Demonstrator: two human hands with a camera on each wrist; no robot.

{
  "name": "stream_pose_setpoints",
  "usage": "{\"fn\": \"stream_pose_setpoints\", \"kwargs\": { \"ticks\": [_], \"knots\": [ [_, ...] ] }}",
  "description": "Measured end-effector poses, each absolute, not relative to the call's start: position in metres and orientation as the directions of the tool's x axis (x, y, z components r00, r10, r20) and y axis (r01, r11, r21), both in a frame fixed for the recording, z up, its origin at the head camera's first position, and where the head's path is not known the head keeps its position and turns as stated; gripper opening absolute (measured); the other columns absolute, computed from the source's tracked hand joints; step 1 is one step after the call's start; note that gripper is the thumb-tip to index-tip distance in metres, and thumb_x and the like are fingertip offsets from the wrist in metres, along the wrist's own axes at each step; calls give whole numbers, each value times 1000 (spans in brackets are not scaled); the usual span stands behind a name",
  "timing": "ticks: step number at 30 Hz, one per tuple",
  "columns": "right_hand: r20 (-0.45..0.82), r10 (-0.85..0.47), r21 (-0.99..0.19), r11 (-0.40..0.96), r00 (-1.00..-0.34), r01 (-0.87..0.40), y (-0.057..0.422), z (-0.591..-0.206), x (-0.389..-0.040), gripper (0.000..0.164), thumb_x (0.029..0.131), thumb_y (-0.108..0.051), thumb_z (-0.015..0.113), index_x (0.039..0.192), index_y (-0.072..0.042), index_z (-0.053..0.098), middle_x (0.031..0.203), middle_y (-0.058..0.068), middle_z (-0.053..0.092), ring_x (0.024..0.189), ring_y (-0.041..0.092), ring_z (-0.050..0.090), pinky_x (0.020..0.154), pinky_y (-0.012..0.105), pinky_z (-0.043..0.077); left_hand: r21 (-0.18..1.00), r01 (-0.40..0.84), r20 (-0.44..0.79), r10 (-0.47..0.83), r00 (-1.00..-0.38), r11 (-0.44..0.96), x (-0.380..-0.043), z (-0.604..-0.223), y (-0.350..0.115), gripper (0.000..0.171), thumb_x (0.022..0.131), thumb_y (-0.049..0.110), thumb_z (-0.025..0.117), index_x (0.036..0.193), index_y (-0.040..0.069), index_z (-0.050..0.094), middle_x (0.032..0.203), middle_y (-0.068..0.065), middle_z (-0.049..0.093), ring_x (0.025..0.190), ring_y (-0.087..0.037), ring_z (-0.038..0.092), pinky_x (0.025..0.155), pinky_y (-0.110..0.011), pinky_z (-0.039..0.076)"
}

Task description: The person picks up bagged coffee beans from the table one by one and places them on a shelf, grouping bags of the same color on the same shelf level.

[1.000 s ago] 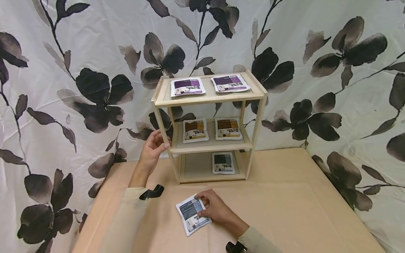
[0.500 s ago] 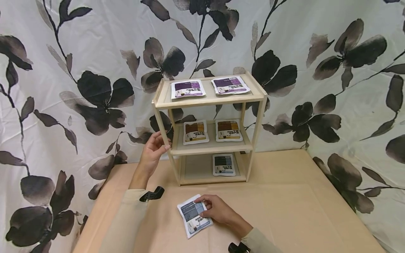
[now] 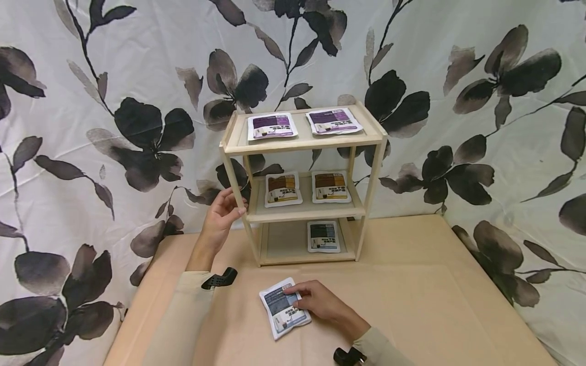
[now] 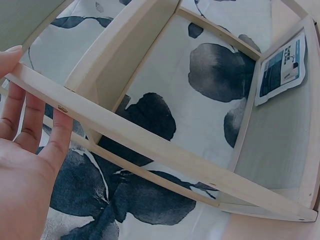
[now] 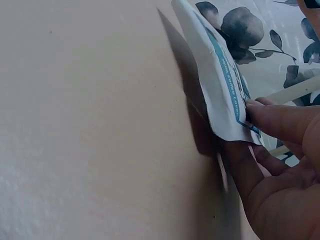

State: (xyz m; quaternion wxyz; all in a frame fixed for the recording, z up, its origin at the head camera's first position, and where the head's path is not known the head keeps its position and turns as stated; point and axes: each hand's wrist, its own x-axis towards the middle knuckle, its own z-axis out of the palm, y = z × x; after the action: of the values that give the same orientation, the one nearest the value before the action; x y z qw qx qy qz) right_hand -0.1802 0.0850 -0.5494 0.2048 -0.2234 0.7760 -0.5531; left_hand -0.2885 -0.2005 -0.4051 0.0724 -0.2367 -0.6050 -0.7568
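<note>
My left hand (image 3: 220, 218) grips the front left post of a small wooden three-tier shelf (image 3: 305, 216). In the left wrist view, its thumb lies on one side of the post (image 4: 115, 122) and the fingers on the other. My right hand (image 3: 327, 306) pinches a white packet (image 3: 279, 300) with a blue-grey label, in front of the shelf. The right wrist view has the thumb on the packet's printed face and fingers beneath; the packet (image 5: 215, 80) is tilted above the table, its shadow beside it. A similar blue-grey packet (image 3: 323, 237) lies on the bottom tier, at the right.
On the top tier lie two purple-labelled packets, one left (image 3: 272, 126) and one right (image 3: 333, 121). The middle tier bears two brown-and-yellow packets, a left one (image 3: 283, 189) and a right one (image 3: 330, 186). A floral cloth (image 3: 151, 61) hangs behind the tan table (image 3: 412, 284).
My right hand and the packet in it have shifted slightly to the right. The left hand stays on the post, and the shelf has not moved.
</note>
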Motion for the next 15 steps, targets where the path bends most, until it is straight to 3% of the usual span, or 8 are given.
{"fn": "stream_pose_setpoints", "kwargs": {
  "ticks": [3,8,15],
  "knots": [
    [-90,-565,-957,278,-820,-86,86,-549,-181,33,92,3,67,123,-5,73,132,11,66,115,22,56,93,22,46,881,394,444,175,-879,-261,-288,-405,-200,54,92,-14,60,132,23,62,112,-12,61,103,-17,62,89,-25,54],
    [-105,-555,-968,246,-825,-42,88,-543,-181,31,91,0,71,122,-6,73,132,11,66,125,26,55,100,25,44,880,393,445,170,-879,-267,-288,-405,-200,55,92,-15,60,129,25,63,112,-13,61,102,-16,61,89,-25,54],
    [-113,-591,-989,145,-799,32,91,-540,-182,39,90,3,71,129,4,66,129,21,65,106,23,64,83,22,53,879,392,445,173,-878,-272,-289,-405,-199,54,92,-15,60,129,24,63,112,-14,61,102,-16,61,89,-25,54]
  ]
}}
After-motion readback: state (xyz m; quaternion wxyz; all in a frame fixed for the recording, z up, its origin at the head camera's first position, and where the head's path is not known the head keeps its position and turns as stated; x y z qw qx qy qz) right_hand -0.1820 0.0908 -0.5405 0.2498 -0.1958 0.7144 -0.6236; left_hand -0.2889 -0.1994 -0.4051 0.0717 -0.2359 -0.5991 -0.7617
